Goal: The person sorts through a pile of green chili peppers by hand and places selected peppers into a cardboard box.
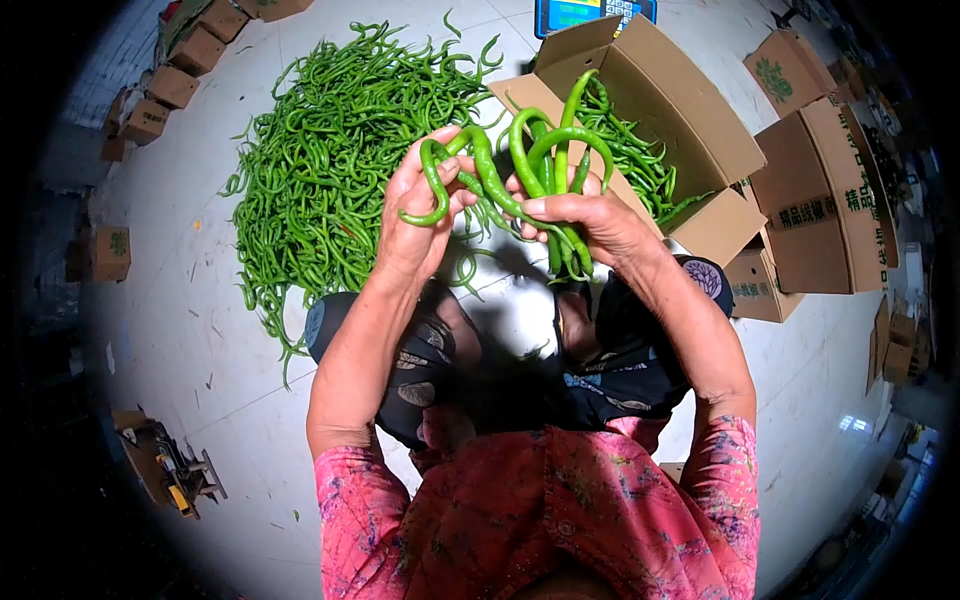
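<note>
Several long green chili peppers (546, 160) are bunched in my right hand (600, 222), its thumb pressed across their lower ends. My left hand (415, 215) pinches a curled green chili pepper (430, 190) between thumb and fingers, and it reaches across toward the bunch. Both hands are raised above my knees, close to each other. Beyond my left hand a large heap of green chili peppers (335, 165) lies on the floor. An open cardboard box (690, 95) partly filled with green chili peppers (635, 160) stands just past my right hand.
A blue scale with a keypad (565, 14) sits behind the open box. More printed cardboard boxes (815, 200) stand at the right, and others (172, 87) line the upper left. A dark tool with a yellow part (180, 470) lies on the tiled floor (250, 450) at lower left.
</note>
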The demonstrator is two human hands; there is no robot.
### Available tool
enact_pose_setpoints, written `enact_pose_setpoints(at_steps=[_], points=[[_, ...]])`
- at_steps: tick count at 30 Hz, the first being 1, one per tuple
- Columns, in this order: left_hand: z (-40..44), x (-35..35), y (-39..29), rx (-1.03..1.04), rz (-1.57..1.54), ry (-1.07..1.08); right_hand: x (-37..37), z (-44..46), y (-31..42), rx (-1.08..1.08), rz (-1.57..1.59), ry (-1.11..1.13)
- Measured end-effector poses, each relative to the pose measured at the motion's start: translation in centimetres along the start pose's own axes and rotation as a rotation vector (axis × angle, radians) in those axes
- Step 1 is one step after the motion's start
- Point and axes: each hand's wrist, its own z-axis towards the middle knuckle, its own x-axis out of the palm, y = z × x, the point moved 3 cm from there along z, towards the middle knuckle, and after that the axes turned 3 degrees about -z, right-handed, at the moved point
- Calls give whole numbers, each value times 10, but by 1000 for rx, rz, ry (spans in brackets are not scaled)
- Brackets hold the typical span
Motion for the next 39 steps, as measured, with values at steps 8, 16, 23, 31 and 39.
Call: enact_pose_setpoints(at_steps=[8,16,23,31,39], points=[[1,-3,-9,58,136,-59,-18,1,4,-61,-78,-227],[12,-7,-7,-67,311,-112,-59,-25,55,-380,53,-434],[54,39,-18,-58,341,46,-97,-51,79,-520,214,-425],[160,97,-1,216,687,114,-82,-51,81,-555,269,-464],[78,122,29,-125,468,292,-76,-40,71,-455,298,-437]])
